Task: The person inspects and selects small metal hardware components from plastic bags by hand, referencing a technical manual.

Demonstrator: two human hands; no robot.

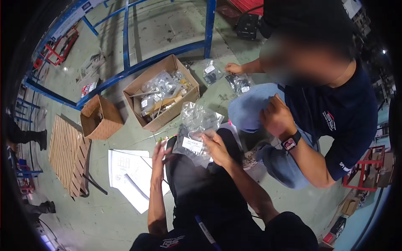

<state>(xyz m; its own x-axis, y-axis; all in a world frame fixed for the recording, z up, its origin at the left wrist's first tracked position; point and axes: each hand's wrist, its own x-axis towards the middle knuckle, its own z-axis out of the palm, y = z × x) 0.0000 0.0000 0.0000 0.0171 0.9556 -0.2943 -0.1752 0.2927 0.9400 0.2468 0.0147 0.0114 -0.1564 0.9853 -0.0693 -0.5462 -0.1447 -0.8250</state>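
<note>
My right hand [217,148] pinches a clear plastic bag [197,119] with a white label on it, held up over my lap. Dark contents show faintly in its lower part; what they are I cannot make out. My left hand [159,158] is beside the bag on its left, fingers apart and holding nothing. Under that hand lie white paper sheets [130,175] with printed drawings. Beyond the bag stands an open cardboard box [155,123] full of plastic bags and small parts.
A co-worker in a dark shirt [351,108] crouches at the right, one hand near labelled bags [211,72] on the floor. A smaller cardboard box [106,127] and a striped flat panel [67,154] lie to the left. A blue metal frame [125,42] stands behind.
</note>
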